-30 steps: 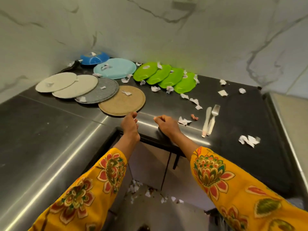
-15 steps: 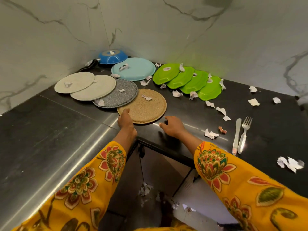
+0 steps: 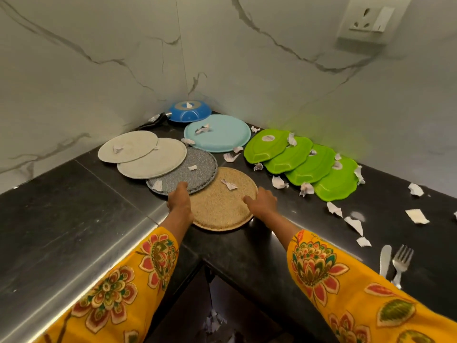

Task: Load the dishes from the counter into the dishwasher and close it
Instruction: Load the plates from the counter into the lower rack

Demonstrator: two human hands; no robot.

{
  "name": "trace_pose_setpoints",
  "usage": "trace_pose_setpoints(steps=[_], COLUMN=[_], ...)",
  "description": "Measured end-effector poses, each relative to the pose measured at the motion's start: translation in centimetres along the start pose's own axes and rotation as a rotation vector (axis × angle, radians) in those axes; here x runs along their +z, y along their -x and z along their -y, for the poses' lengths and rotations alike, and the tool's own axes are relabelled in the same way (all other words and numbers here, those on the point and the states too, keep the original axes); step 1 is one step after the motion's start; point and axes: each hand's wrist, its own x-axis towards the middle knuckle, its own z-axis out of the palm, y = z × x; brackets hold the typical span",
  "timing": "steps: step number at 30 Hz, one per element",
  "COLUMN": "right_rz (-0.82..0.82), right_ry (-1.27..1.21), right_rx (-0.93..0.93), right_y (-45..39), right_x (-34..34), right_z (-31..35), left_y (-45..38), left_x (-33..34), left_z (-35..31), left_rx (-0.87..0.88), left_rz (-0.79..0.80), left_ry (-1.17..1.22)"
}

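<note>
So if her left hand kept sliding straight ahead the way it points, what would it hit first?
The left hand lies at the tan plate's near-left edge, pointing away and slightly right. Going straight on, it would likely meet the grey speckled plate first, whose rim is just ahead of the fingers.

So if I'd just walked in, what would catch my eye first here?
Probably the four bright green plates overlapping in a row along the right wall, then the torn paper scraps littered across the black counter. In front, the left hand and right hand flank the tan plate.
</note>
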Motion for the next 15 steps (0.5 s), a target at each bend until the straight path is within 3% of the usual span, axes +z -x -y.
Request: trace_pose_setpoints(steps=[7,11,15], right_rz=[-0.013,-0.024,-0.074], right_ry=[-0.278,-0.488,-0.570], right_rx=[0.214,0.265,0.291], right_y=[-1.7,-1.5,-0.5], right_x=[-0.7,-1.4,-2.7], right_z=[-0.4,-1.8,-2.9], left_y=[-0.3,0.2,2.9], left_x=[0.5,0.4,0.1], left_z=[0.6,1.0,1.6], left_rx=[-0.013,-0.064,-0.107], left_rz=[-0.117,-0.095,0.028], left_ry=[-0.134,-0.176,-0.236])
